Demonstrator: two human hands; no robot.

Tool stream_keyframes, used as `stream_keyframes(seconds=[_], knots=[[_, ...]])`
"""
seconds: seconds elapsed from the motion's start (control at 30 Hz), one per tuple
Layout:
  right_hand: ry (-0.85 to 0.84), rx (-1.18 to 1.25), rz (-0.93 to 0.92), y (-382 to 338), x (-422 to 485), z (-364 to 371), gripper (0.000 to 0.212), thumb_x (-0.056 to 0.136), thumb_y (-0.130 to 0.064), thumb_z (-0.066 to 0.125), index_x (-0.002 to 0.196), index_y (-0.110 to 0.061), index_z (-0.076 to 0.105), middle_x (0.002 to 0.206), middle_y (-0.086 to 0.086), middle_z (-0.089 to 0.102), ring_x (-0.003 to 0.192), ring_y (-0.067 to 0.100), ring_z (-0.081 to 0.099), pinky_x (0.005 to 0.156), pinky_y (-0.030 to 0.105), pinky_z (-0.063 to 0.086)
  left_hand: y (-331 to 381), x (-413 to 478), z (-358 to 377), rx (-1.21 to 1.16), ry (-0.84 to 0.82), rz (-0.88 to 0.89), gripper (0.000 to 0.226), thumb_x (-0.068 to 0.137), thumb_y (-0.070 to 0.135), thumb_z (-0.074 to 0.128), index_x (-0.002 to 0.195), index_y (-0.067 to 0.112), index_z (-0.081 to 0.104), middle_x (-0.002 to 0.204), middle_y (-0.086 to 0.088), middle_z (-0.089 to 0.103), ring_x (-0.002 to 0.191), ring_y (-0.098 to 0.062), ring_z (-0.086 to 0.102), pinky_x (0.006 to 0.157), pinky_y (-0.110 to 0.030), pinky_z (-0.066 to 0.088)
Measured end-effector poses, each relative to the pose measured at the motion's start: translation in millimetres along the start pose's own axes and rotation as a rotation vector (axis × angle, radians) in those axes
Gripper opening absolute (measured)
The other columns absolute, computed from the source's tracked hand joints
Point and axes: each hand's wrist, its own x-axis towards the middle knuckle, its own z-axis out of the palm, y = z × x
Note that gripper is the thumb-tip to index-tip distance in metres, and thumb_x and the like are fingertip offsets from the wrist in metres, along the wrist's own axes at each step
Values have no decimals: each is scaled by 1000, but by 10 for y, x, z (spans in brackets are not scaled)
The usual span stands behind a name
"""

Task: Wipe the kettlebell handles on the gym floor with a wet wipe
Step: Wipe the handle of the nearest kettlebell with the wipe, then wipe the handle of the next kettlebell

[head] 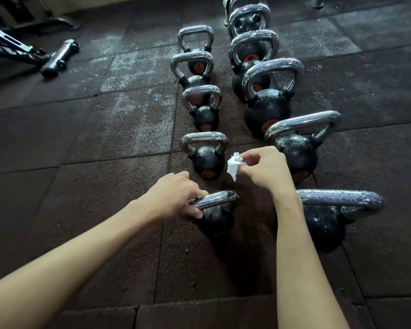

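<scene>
Glossy chrome handles (pixel 223 197), matt pebbled black kettlebell bodies (pixel 266 110), rough rubber floor (pixel 105 186)

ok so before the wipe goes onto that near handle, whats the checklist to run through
1. Left hand steadying the near kettlebell by its handle: ok, fingers are curled round the handle's left part.
2. Wipe held in the right hand: ok, pinched at the fingertips.
3. Wipe on the handle: not ok, it is held up and apart from it.
4. Bare stretch of handle to wipe: ok, the right part is uncovered.
5. Wipe wet enough: cannot tell.
</scene>
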Motion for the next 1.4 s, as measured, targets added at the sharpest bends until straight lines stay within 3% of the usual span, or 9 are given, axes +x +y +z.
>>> stream_keyframes(seconds=[0.27,0.53,0.77,0.87,0.97,1.07,1.13,1.3,1.4], knots=[[-35,-6,18,6,-58,110,13,76,-22,88,85,-27,81,74,-11,73,72,1,65,54,4,40,-151,49,-145,133,3,81,51,80,78,58,116,41,63,100,18,70,94,-9,33,73,-34,28],[53,125,41,18,-88,103,18,74,-23,89,90,-23,82,83,-8,74,77,-2,66,53,3,42,-131,96,-249,46,-83,-5,59,72,87,57,121,56,67,90,12,73,92,-11,51,70,-31,33],[77,198,76,76,-118,-43,16,73,-19,88,88,-22,82,79,-8,73,73,1,65,50,3,40,-65,7,-124,101,-74,-105,84,63,99,22,108,44,67,93,14,71,89,-5,41,73,-33,24],[50,163,77,43,-101,-63,16,73,-15,87,87,-19,82,77,-7,70,69,0,62,49,2,39,10,-9,-194,39,-60,-143,63,71,93,44,102,45,69,79,11,69,88,-4,56,75,-33,28],[104,130,73,-78,-32,-31,15,73,-14,87,87,-18,82,78,-4,71,67,4,62,48,3,40,-24,77,-337,-135,-145,-194,42,68,79,73,101,53,76,57,15,59,66,0,57,70,-22,37],[195,100,21,-194,31,45,9,74,-15,85,82,-19,82,70,-7,70,66,7,63,51,4,43,-245,228,-477,-437,-318,-181,46,63,64,90,104,46,79,76,33,71,78,11,65,76,-15,47],[246,64,11,-230,74,127,4,75,-19,84,76,-21,81,67,-7,71,65,10,63,54,9,45,-518,337,-509,-540,-176,-197,37,66,60,90,98,45,81,86,29,75,85,11,68,83,-16,52],[384,-57,35,-316,191,432,8,78,-20,79,82,-26,83,75,-13,76,75,1,69,65,6,47,-1106,620,-332,-572,486,-351,22,79,52,84,73,32,75,68,15,68,70,-2,63,69,-31,54],[440,-112,75,-475,268,557,12,78,-22,79,86,-29,83,78,-15,77,76,0,68,65,3,44,-1120,629,-299,-694,240,-145,35,78,66,77,68,32,73,60,18,65,63,4,61,63,-24,47]])
